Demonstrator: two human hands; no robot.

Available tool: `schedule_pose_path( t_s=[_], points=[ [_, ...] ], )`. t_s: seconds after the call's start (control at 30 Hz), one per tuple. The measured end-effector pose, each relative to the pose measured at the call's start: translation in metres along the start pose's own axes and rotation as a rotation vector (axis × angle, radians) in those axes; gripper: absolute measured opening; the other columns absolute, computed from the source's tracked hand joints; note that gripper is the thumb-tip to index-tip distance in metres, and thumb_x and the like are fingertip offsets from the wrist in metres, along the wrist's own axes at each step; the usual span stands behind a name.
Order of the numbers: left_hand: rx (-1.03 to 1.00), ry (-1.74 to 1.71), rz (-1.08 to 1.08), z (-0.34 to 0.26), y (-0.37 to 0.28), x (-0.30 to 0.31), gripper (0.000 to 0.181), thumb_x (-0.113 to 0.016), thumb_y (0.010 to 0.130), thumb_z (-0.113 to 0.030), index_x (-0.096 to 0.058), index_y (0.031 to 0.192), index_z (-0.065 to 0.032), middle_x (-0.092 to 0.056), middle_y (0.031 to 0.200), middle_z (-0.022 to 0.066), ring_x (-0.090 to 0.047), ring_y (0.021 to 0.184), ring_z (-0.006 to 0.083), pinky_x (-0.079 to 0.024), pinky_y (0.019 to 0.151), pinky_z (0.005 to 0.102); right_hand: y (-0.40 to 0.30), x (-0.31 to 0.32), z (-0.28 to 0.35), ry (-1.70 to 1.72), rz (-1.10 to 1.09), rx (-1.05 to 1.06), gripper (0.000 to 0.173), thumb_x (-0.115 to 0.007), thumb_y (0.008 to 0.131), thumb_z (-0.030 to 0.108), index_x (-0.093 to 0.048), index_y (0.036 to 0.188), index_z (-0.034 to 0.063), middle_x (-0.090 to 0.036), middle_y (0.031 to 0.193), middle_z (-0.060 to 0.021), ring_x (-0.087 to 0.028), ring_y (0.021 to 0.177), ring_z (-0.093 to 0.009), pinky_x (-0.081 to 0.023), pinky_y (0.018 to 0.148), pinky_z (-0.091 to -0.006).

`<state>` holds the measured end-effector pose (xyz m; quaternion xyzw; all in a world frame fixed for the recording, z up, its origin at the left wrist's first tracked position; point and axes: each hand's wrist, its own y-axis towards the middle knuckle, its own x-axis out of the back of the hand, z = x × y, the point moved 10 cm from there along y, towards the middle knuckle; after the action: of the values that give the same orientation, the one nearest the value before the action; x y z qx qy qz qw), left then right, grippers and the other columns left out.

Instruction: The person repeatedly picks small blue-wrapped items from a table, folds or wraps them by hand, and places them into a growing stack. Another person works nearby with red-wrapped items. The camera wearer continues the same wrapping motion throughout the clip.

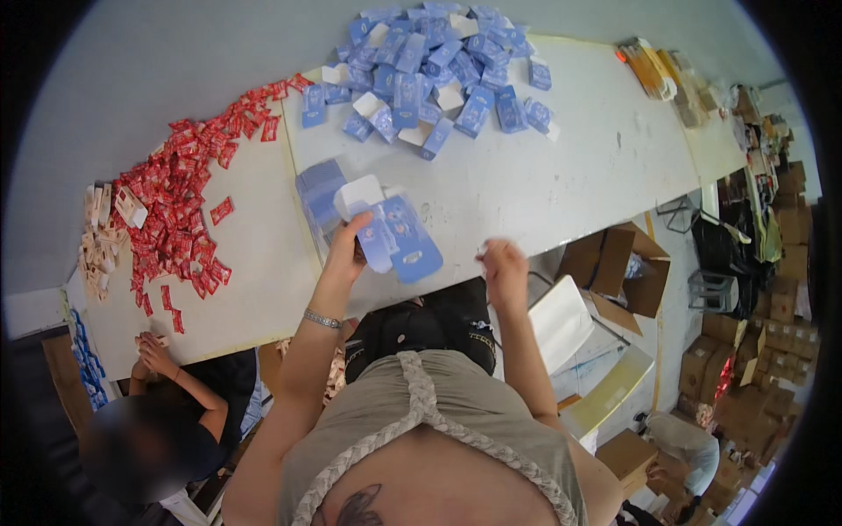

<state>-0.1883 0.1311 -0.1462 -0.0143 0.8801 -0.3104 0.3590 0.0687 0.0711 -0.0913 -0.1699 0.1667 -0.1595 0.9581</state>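
My left hand (347,248) grips a blue printed paperboard carton (413,244) with a white inner flap raised at its top. It looks part unfolded, held above the table's front edge. Just behind that hand, a stack of flat blue cartons (321,187) lies on the white table (526,177). My right hand (505,263) is blurred, off to the right of the carton near the table edge, with its fingers curled. Whether something small is between its fingertips I cannot tell. Farther back is a heap of formed blue boxes (427,72), several with white flaps up.
Red sachets (177,197) are piled on the left, beside small cream boxes (99,243). At lower left a co-worker's hands (154,355) hold a small box. An open cardboard box (618,269) and a white chair (560,322) stand to my right. Another person (684,447) bends among cartons.
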Motion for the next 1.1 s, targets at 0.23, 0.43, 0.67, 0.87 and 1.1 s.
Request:
schedule_pose_path(
  t_s=[0.23,0.43,0.67,0.87,1.1],
  points=[
    [-0.109,0.773,0.502,0.017,-0.052,-0.095,0.076,-0.076,0.062,-0.015,-0.036,0.124,0.0026,-0.052,0.110,0.0128,-0.050,0.102,0.0207,-0.042,0.087,0.0312,0.078,-0.079,0.046,-0.292,0.118,0.150,0.015,-0.059,0.083,0.016,-0.054,0.076,0.0040,-0.039,0.058,0.0055,-0.031,0.046,-0.003,-0.024,0.039,-0.0190],
    [-0.352,0.232,0.009,-0.010,-0.061,-0.006,0.066,-0.072,0.065,-0.018,-0.040,0.120,0.0001,-0.053,0.103,0.0092,-0.054,0.097,0.0182,-0.049,0.077,0.0326,0.108,0.005,-0.095,-0.197,0.011,-0.425,0.016,-0.063,0.077,0.017,-0.060,0.082,0.0017,-0.042,0.058,0.0035,-0.035,0.046,-0.006,-0.026,0.039,-0.0235],
    [-0.407,0.010,-0.168,-0.010,-0.055,0.031,0.063,-0.066,0.071,-0.021,-0.037,0.121,0.0024,-0.052,0.108,0.0111,-0.053,0.102,0.0222,-0.045,0.087,0.0343,-0.010,0.239,-0.125,-2.325,0.498,-0.376,0.044,-0.052,0.081,0.045,-0.062,0.108,0.0120,-0.062,0.105,-0.0109,-0.056,0.102,-0.026,-0.039,0.086,-0.0486],
    [-0.121,0.362,-0.107,0.056,0.002,-0.012,0.081,-0.074,0.065,-0.020,-0.027,0.128,0.0010,-0.045,0.118,0.0144,-0.046,0.110,0.0246,-0.040,0.092,0.0354,0.066,0.063,-0.026,-1.026,0.428,0.087,0.052,-0.067,0.076,0.030,-0.052,0.119,0.0060,-0.057,0.113,-0.0152,-0.052,0.106,-0.028,-0.041,0.089,-0.0348],
    [-0.207,0.905,-0.450,0.079,0.060,0.041,0.077,-0.068,0.071,-0.035,-0.032,0.128,0.0021,-0.043,0.121,0.0219,-0.044,0.113,0.0310,-0.039,0.093,0.0382,0.111,-0.042,-0.120,-1.193,0.559,-0.102,0.077,-0.079,0.056,0.037,-0.048,0.115,-0.0013,-0.048,0.111,-0.0239,-0.050,0.103,-0.033,-0.043,0.084,-0.0364]
  ],
)
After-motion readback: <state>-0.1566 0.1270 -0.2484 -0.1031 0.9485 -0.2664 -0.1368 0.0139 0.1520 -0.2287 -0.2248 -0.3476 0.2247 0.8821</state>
